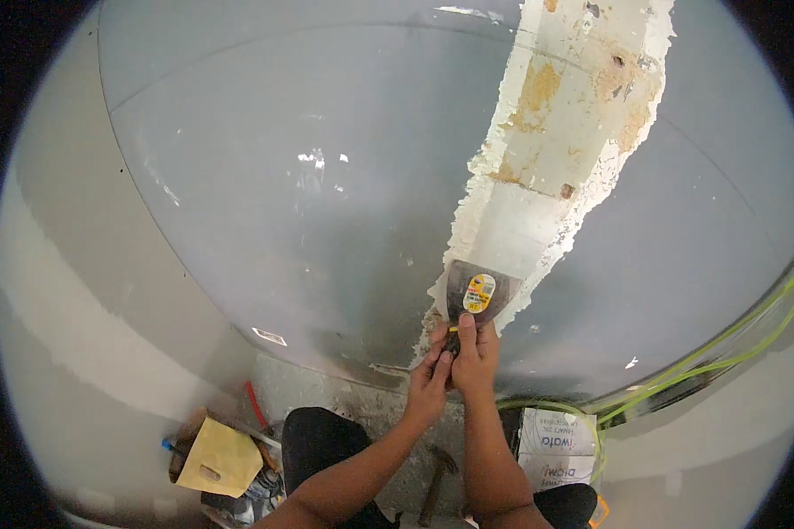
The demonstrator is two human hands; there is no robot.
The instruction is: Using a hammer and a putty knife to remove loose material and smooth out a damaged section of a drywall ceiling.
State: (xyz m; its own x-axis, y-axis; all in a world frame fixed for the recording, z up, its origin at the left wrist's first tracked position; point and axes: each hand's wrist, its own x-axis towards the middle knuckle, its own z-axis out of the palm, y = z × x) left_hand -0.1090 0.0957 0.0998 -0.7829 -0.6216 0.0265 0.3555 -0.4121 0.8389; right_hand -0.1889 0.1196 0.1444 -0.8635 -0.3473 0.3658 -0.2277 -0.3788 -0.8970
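Observation:
Both of my hands are on a wide putty knife (457, 280) with a dark blade and a yellow-and-white sticker. My left hand (428, 383) closes round the lower part of the black handle. My right hand (476, 357) grips higher up, its thumb at the base of the blade. The blade lies over the lower end of a stripped band (516, 220) on the grey panel (326, 176). This band is pale, with ragged white edges and tan patches farther up. Whether the blade's edge touches the surface is hard to tell.
A yellow tool pouch (225, 454) with tools stands at the lower left, near a red-handled tool (256, 406). A hammer (437, 485) lies on the floor between my knees. At the lower right are a white box (556, 432) and green hoses (662, 383).

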